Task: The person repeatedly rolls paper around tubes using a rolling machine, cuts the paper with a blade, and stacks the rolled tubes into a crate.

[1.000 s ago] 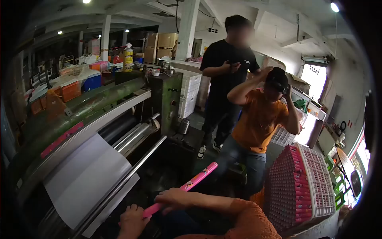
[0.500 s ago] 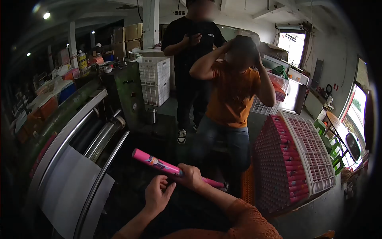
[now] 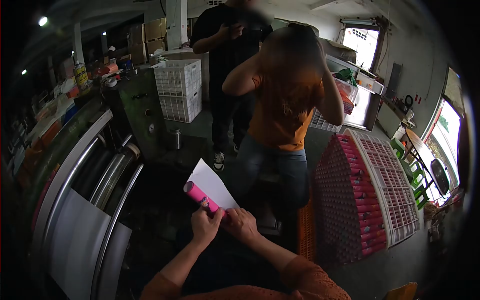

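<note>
A pink printed paper roll [image 3: 202, 197] is in front of me, tilted with its open end up and to the left. A white sheet [image 3: 214, 186] fans out from its far side, like a partly unrolled flap. My left hand [image 3: 206, 226] is closed around the roll's near side, the thumb pressed on the printed surface. My right hand [image 3: 242, 223] grips the lower end where the roll and the white sheet meet. The fingers of both hands cover that lower end.
A roller machine [image 3: 116, 180] with white paper [image 3: 75, 245] stands at left. At right a white crate [image 3: 387, 195] holds stacked pink rolls [image 3: 345, 200], beside an orange crate [image 3: 306, 230]. Close ahead is a person in an orange shirt [image 3: 282, 115]; another in black [image 3: 225, 65] stands behind.
The pink roll, tightly rolled before, now shows a white sheet opened out from it. My left hand has moved up and taken hold of it. The view has shifted slightly.
</note>
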The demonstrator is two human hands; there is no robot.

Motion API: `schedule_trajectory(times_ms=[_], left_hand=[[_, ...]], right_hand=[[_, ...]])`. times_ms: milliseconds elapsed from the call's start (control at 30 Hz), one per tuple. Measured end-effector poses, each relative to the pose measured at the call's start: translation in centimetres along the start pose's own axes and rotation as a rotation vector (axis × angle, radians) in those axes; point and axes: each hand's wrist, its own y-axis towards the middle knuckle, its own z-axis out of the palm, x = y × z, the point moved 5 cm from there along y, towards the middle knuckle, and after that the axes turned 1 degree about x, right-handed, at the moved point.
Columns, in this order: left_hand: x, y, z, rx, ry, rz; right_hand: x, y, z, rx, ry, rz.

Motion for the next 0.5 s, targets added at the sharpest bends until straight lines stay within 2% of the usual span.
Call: schedule_trajectory(times_ms=[100,167,200,233,300,333,400,467,500], left_hand=[[0.2,0.3,2.4,0.107,0.064,-0.017],[0.0,0.7,4.3,0.109,0.004,0.169],[0.2,1.0,5.2,0.122,-0.038,0.187],[0.3,1.2,6.1,0.122,-0.041,0.190],[0.8,1.6,8.4,0.296,-0.094,0.092],[0.9,1.7,9.5,0.349,-0.086,0.127],[1.3,1.5,11.6,0.346,-0.075,0.147],[1.3,1.3,13.2,0.335,-0.042,0.161],[1.6,1.2,13.9,0.341,-0.041,0.149]], right_hand=[[-2.0,-0.7,-0.1,0.063,-0.014,0.095],[-3.3,-1.1,-0.2,0.102,-0.025,0.131],[-4.0,-1.3,-0.4,0.102,-0.030,0.133],[-4.8,-1.5,-0.9,0.077,-0.029,0.130],[-6.8,-2.4,-1.1,0.051,-0.030,0.128],[-8.2,-3.3,-0.9,0.044,-0.041,0.153],[-9.4,-4.5,-1.3,0.039,-0.052,0.184],[-10.3,-5.6,-1.7,0.185,-0.168,0.387],[-10.6,-6.1,-2.1,0.195,-0.162,0.396]])
